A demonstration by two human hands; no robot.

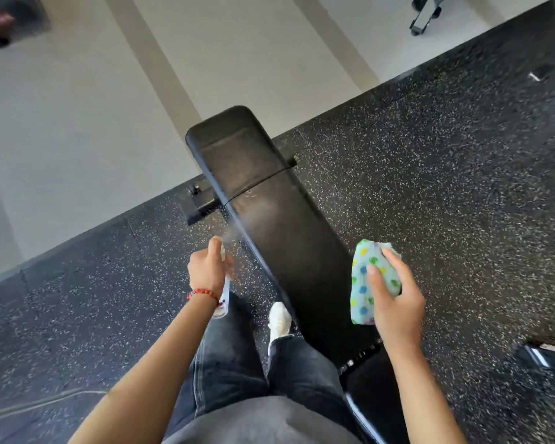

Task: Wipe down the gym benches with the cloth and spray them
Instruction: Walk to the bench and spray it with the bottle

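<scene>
Left hand (205,270) was clenched around a small spray bottle (224,296), forefinger on top, a faint mist (237,230) leaving just ahead of the fingertips toward the bench (269,200). Right hand (394,296) gripped a bunched patterned cloth (364,283), thumb across its front, fingers curled behind; the cloth hung just off the bench's right edge, not touching the pad.

Cloth looked soft and light and would conform to the pad; best kept balled in the palm. Bottle looked small, light, probably slick if wet; hold at the body. Bench pad looked smooth vinyl, firm, with a seam beyond the fingers.

Around: speckled rubber floor (430,187), bench frame foot (202,206) past the left fingers, a white shoe (279,318) below the hands. Nothing blocked the pad.
</scene>
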